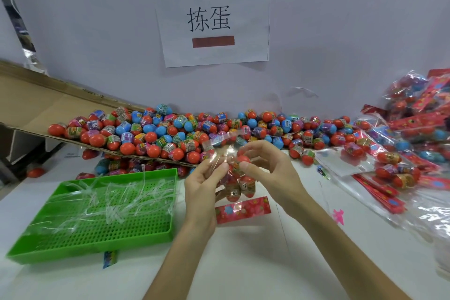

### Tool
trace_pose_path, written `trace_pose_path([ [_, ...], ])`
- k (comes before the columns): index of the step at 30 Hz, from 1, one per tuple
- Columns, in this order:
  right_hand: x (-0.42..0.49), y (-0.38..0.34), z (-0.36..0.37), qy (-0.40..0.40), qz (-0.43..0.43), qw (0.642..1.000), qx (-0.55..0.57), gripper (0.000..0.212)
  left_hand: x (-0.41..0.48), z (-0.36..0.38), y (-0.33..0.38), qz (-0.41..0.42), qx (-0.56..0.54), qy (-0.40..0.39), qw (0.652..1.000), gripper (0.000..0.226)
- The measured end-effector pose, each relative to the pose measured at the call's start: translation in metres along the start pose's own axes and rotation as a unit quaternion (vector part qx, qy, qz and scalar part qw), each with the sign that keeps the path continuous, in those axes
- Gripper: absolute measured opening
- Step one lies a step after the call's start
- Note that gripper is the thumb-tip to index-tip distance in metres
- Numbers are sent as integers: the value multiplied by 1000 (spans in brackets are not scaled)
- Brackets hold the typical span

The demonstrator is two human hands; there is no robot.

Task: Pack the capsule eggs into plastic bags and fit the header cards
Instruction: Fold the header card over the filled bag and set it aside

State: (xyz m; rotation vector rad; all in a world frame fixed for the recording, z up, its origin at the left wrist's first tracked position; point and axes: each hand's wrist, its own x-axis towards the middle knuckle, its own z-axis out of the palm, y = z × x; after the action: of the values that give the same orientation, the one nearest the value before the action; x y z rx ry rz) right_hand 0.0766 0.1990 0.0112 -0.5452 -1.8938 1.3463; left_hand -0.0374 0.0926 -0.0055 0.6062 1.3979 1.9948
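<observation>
A clear plastic bag with several red capsule eggs inside hangs between my hands above the white table. My left hand pinches the bag's upper left edge. My right hand pinches its top at the right, thumb by a red egg. A red flowered header card lies flat on the table just under the bag. A big heap of loose capsule eggs, red and blue, runs along the wall, partly on a cardboard sheet.
A green perforated tray holding several clear plastic strips sits at the left. Packed bags with red header cards pile up at the right, with loose header cards and empty clear bags near them. A paper sign hangs on the wall.
</observation>
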Motion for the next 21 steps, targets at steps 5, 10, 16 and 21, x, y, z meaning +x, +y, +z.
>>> trace_pose_path([
  [5, 0, -6, -6, 35, 20, 997, 60, 16, -2, 3, 1, -52, 29, -104, 993, 53],
  [10, 0, -7, -8, 38, 14, 998, 55, 27, -3, 7, -6, -37, 84, -126, 988, 47],
  [16, 0, -6, -5, 39, 13, 999, 33, 26, -1, 4, -6, -16, 109, -102, 989, 37],
  [21, -1, -7, -5, 28, 15, 999, 20, 24, -2, 5, -4, 3, 102, -98, 990, 37],
])
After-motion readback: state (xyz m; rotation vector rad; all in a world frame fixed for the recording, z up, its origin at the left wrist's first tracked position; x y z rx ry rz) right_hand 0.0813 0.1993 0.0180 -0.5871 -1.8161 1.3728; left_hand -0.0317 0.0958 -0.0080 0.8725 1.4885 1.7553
